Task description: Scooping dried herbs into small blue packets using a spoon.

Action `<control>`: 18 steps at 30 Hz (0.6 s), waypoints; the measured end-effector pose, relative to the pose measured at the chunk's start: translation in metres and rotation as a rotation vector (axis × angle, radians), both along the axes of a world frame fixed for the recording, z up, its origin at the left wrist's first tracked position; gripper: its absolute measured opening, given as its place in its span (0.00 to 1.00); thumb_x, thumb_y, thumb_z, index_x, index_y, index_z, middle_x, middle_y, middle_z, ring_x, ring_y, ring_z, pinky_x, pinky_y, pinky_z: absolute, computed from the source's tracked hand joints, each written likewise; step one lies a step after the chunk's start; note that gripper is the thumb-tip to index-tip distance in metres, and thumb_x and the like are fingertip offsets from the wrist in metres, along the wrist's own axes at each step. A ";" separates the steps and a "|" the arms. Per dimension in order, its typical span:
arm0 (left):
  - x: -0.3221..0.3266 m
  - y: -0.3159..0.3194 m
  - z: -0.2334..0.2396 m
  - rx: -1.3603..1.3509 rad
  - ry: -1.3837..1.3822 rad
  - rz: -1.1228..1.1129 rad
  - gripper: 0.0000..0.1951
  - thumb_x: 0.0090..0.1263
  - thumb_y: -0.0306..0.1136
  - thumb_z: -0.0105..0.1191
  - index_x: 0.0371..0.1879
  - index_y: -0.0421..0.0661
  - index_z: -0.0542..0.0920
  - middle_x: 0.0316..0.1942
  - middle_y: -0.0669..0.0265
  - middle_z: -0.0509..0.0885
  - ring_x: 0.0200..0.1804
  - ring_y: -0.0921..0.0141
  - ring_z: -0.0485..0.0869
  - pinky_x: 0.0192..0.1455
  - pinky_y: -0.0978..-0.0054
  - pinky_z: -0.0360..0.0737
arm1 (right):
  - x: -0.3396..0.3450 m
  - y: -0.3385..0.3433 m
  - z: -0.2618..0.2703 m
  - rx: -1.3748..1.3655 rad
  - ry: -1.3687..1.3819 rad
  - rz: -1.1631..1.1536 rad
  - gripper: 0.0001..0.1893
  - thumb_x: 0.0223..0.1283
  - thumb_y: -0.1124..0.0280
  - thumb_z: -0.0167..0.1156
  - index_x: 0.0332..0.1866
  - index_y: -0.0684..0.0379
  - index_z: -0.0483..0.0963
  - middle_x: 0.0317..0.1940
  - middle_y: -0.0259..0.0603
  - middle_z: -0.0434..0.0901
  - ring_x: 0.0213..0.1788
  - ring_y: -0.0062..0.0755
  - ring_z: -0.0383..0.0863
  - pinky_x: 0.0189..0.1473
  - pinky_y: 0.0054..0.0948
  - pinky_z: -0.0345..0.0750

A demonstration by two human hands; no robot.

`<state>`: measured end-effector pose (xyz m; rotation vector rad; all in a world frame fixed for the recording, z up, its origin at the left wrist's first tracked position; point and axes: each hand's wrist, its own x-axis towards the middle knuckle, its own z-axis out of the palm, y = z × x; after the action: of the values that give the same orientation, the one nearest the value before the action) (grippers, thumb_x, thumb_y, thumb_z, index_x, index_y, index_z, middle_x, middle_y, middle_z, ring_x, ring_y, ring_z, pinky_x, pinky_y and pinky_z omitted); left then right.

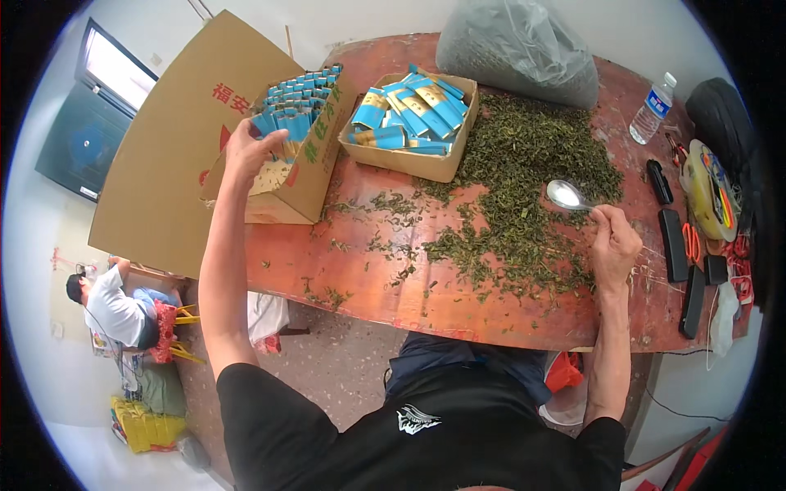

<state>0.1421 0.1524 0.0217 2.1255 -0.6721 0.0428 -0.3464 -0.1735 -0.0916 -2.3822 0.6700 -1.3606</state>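
Note:
My left hand (249,150) reaches into a cardboard carton (328,153) at the left, with thumb and fingers around upright blue packets (298,123). Whether it grips one of them is hard to make out. Several rows of these packets stand on end at the carton's far side, and loose tea-like leaf bits lie on its near floor. In my right hand (616,245) is a metal spoon (566,195), its bowl over a spread pile of dried green leaves (528,166). Between the hands, a smaller cardboard box (399,162) holds loose blue-and-gold packets (424,104).
A clear plastic bag (522,52) of dark contents stands behind the leaves. At right are a water bottle (652,110), orange-handled scissors (691,242), black cases (673,245) and a yellowish tub (706,190). A large cardboard sheet (172,141) rises at left; beyond it sits another person (116,307).

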 end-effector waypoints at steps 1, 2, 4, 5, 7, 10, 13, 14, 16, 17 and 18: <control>0.004 -0.004 -0.002 0.084 0.025 0.024 0.24 0.62 0.38 0.77 0.49 0.38 0.81 0.38 0.65 0.87 0.35 0.74 0.84 0.38 0.75 0.82 | -0.001 -0.002 -0.003 0.013 0.007 -0.001 0.02 0.72 0.80 0.62 0.43 0.65 0.81 0.30 0.39 0.87 0.29 0.25 0.89 0.30 0.24 0.80; 0.007 -0.006 -0.005 0.168 0.050 0.048 0.27 0.58 0.39 0.78 0.50 0.36 0.81 0.38 0.61 0.87 0.35 0.72 0.86 0.37 0.72 0.85 | -0.001 -0.003 -0.005 0.025 0.013 -0.001 0.02 0.72 0.81 0.62 0.42 0.65 0.81 0.30 0.39 0.88 0.28 0.24 0.90 0.30 0.24 0.80; 0.012 -0.013 -0.014 0.255 0.034 0.043 0.28 0.58 0.40 0.79 0.51 0.35 0.81 0.39 0.60 0.87 0.36 0.71 0.87 0.37 0.71 0.86 | 0.000 -0.004 -0.009 0.038 0.011 -0.003 0.02 0.72 0.81 0.62 0.42 0.65 0.81 0.30 0.39 0.88 0.28 0.24 0.89 0.30 0.24 0.80; 0.015 -0.015 -0.018 0.342 0.019 0.038 0.30 0.58 0.40 0.79 0.52 0.35 0.80 0.39 0.58 0.87 0.36 0.70 0.88 0.37 0.69 0.87 | 0.000 -0.004 -0.011 0.050 0.010 -0.004 0.02 0.72 0.81 0.62 0.42 0.65 0.81 0.30 0.39 0.88 0.28 0.24 0.89 0.30 0.24 0.80; 0.017 -0.020 -0.022 0.396 -0.026 0.039 0.30 0.58 0.40 0.79 0.52 0.34 0.80 0.40 0.57 0.88 0.35 0.70 0.89 0.36 0.69 0.88 | 0.000 -0.004 -0.012 0.053 0.019 -0.012 0.02 0.72 0.81 0.62 0.42 0.65 0.81 0.30 0.39 0.88 0.28 0.24 0.89 0.30 0.24 0.80; 0.040 -0.015 -0.030 0.414 -0.006 0.020 0.30 0.58 0.40 0.79 0.53 0.35 0.80 0.39 0.57 0.88 0.34 0.69 0.90 0.36 0.69 0.88 | 0.002 -0.003 -0.012 0.038 0.021 -0.015 0.01 0.72 0.80 0.63 0.42 0.64 0.81 0.30 0.39 0.88 0.28 0.23 0.89 0.30 0.24 0.80; 0.042 -0.024 -0.030 0.425 0.001 0.007 0.30 0.58 0.40 0.79 0.54 0.35 0.80 0.39 0.55 0.89 0.33 0.68 0.91 0.36 0.69 0.88 | 0.002 -0.004 -0.013 0.032 0.030 -0.029 0.01 0.72 0.79 0.64 0.41 0.64 0.82 0.29 0.39 0.88 0.28 0.23 0.88 0.30 0.24 0.79; 0.039 -0.029 -0.029 0.459 -0.023 0.007 0.31 0.57 0.40 0.79 0.54 0.35 0.80 0.39 0.54 0.89 0.33 0.68 0.91 0.37 0.69 0.88 | 0.001 -0.004 -0.014 0.041 0.036 -0.036 0.01 0.72 0.79 0.64 0.41 0.63 0.82 0.29 0.39 0.87 0.28 0.23 0.87 0.31 0.24 0.79; 0.032 -0.034 -0.025 0.497 -0.048 0.011 0.31 0.57 0.40 0.78 0.55 0.35 0.80 0.40 0.53 0.90 0.33 0.67 0.91 0.38 0.68 0.88 | 0.002 -0.004 -0.013 0.046 0.041 -0.033 0.01 0.72 0.79 0.64 0.41 0.63 0.82 0.28 0.39 0.87 0.28 0.23 0.87 0.31 0.25 0.79; 0.033 -0.038 -0.025 0.545 -0.079 0.027 0.33 0.56 0.42 0.78 0.56 0.35 0.80 0.40 0.52 0.90 0.35 0.65 0.92 0.41 0.67 0.88 | 0.002 -0.004 -0.014 0.048 0.043 -0.031 0.01 0.71 0.79 0.64 0.41 0.63 0.82 0.28 0.38 0.87 0.28 0.23 0.86 0.31 0.25 0.79; 0.034 -0.039 -0.025 0.592 -0.111 0.045 0.34 0.55 0.43 0.77 0.57 0.36 0.81 0.41 0.51 0.90 0.36 0.63 0.92 0.43 0.66 0.88 | 0.002 -0.005 -0.014 0.049 0.043 -0.029 0.01 0.71 0.79 0.64 0.41 0.63 0.82 0.28 0.38 0.87 0.28 0.23 0.86 0.31 0.25 0.79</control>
<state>0.1761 0.1135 -0.0034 2.7226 -0.7690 -0.0169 -0.3439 -0.1782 -0.1057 -2.3781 0.7446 -1.2921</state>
